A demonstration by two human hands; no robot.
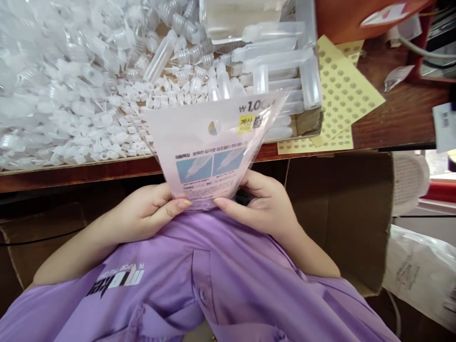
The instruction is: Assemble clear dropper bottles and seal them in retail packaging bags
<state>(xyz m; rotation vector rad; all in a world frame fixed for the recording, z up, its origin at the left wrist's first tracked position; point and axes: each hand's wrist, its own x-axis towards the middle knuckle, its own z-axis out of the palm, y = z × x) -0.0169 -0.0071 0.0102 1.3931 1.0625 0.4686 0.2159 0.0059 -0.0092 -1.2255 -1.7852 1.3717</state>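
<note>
At far left, a heap of clear ribbed plastic pieces [74, 47] covers the wooden table [71, 180], with small white caps [114, 135] strewn along its near side. Below the table edge stands brown cardboard [42, 225], in shadow.

The left hand [140, 213] is nearly closed, its thumb pressed on the front of a clear packet [192, 123] at the lower left corner; its other fingers curl behind, mostly hidden. The packet is tilted up in front of the purple shirt [242, 270], between the 2 hands and before the table edge. Inside it is a printed card with a round hanging hole, 2 blue pictures of a pointed bottle and a yellow label near the top right.

The right hand [272, 204] pinches the packet's lower right part, thumb in front, fingers bent behind it; their tips cannot be seen.

Beyond the packet and to its right, translucent tubes [274, 61] lie in a shallow box, some stacked across others. Beside that box, yellow sheets of round stickers [338, 90] overlap on the table, near 1 loose clear piece [397, 78]. Below, at right, are an open cardboard box [338, 213] and a printed plastic bag [420, 275].
</note>
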